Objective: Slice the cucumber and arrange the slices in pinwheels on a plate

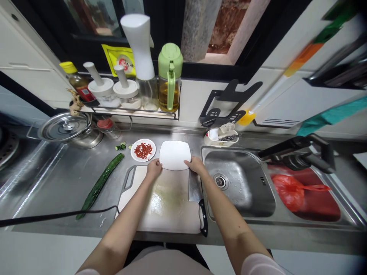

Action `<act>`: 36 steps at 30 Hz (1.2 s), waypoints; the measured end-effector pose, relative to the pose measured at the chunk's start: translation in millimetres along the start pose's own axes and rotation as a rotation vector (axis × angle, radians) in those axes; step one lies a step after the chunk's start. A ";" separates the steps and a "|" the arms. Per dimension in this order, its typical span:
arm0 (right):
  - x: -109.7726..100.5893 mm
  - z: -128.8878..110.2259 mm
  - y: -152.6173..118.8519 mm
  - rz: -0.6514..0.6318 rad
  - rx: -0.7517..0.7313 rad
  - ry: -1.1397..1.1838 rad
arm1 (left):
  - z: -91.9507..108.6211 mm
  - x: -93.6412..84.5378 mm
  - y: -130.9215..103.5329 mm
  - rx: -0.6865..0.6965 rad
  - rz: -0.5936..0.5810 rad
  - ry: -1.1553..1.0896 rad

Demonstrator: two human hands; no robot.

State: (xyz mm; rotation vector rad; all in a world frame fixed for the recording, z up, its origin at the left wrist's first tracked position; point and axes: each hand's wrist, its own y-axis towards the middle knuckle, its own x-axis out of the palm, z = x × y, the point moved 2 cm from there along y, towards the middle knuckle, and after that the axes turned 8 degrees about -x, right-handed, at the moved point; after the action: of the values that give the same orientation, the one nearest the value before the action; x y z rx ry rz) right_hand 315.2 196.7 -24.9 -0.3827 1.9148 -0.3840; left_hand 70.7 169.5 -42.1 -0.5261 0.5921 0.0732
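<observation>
White and smooth with rounded corners, the plate [174, 154] sits in both hands' [155, 168] [195, 165] grip, fingers closed on its edges.

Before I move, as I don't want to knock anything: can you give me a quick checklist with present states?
1. Left hand and right hand at the white plate's near corners: ok.
2. Small plate of red pieces beside it, not overlapped: ok.
3. Knife put away: not ok, lies at the board's right edge.
4. Cutting board dry: not ok, wet patch.
5. White plate's underside clean: cannot tell, hidden.
</observation>
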 end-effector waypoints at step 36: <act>38.7 29.4 -137.3 0.390 0.048 0.379 | -58.5 -133.4 -31.7 0.053 0.554 0.052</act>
State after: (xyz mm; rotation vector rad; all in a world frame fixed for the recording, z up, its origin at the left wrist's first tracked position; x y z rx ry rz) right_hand 340.4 54.3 -7.3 0.1085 2.2838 -0.2526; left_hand -63.4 124.1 4.4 -0.3006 0.7757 0.5683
